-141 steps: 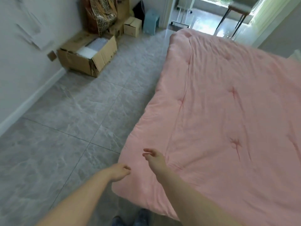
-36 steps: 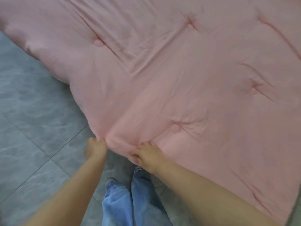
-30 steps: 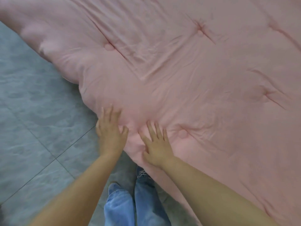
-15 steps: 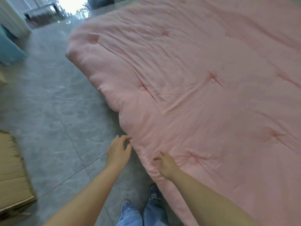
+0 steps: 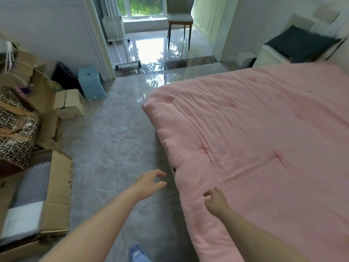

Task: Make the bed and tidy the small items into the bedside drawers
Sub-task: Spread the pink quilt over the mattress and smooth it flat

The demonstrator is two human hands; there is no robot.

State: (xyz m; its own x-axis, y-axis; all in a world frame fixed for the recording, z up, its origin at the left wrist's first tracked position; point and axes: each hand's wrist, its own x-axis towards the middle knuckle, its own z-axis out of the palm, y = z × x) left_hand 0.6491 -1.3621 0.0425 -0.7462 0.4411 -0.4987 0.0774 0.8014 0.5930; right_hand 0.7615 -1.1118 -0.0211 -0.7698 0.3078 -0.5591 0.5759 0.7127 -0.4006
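At the near edge of the bed: both bare hands are out in front, neither holding anything.
Shoe (image 5: 137, 254): blue, on the grey tiles just left of the pink quilt's near hanging edge.
Right hand (image 5: 215, 202): over the quilt's near left border, fingers loosely curled and parted, empty; whether it touches the fabric cannot be told.
Left hand (image 5: 149, 181): over the floor just left of the quilt's edge, fingers spread and slack, empty, apart from the cloth.
Pink quilt (image 5: 264, 144): spread flat over the bed, tufted, with light creases; its left side drapes toward the floor.
Open cardboard box (image 5: 47, 201): on the floor well left of the bed, with grey and white padding inside.
Patterned bags (image 5: 15, 129): stacked behind that box, farther along the wall opposite the bed.
Blue stool (image 5: 91, 83): near the doorway, left of the bed's far corner.
Bedside cabinet (image 5: 273, 53): white, beyond the bed's far edge, a dark cloth on top.
Chair (image 5: 179, 17): past the doorway, by the window.
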